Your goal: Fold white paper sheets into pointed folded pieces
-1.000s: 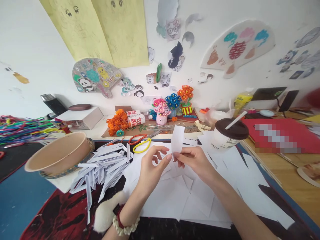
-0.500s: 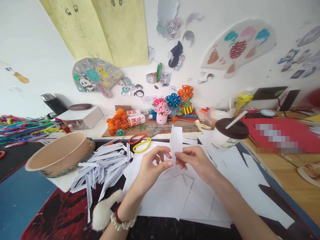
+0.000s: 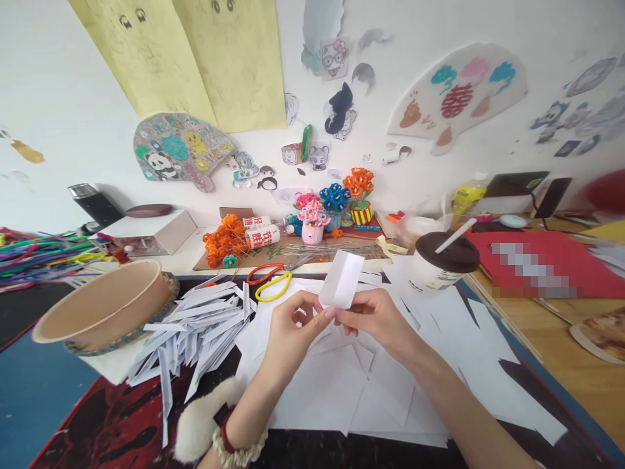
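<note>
Paper (image 3: 342,279) now tipped rt, btm in L hand (image 3: 294,326), R hand (image 3: 375,317).

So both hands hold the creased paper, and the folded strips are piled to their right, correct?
Wrong side: the head view shows the folded strips piled to their left. The left hand and right hand do hold the creased paper.

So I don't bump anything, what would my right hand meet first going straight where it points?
Your right hand, holding folded paper, would likely meet your left hand first; depth is unclear.
</note>
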